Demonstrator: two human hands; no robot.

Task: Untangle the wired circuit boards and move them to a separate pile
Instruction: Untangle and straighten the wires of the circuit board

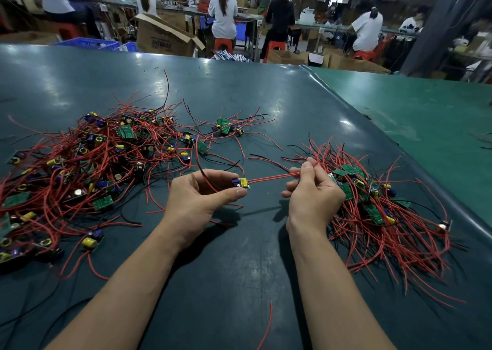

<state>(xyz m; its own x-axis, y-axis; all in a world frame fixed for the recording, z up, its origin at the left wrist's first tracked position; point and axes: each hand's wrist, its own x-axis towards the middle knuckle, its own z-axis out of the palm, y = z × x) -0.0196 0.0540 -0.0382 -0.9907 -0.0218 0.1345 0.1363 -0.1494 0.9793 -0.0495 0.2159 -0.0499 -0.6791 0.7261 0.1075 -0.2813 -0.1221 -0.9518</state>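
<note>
I have one circuit board (241,183) pinched in my left hand (202,195), fingers and thumb curled round its blue and yellow parts. My right hand (311,190) pinches that board's pair of red wires (271,177) near their far end, thumb against forefinger, so the wires run taut and nearly level between the two grips.

To do this well, I think I should keep the left grip firm on the board's body, not its solder joints, and let the right slide along the wires to straighten them without a hard tug. A dark wire (206,178) loops over my left fingers and may still be caught; I would shake it free first.

The sorted pile (378,203) lies just right of and behind the right grip, on the counter (239,270). The tangled heap (87,168) sits well left of the left grip.
</note>
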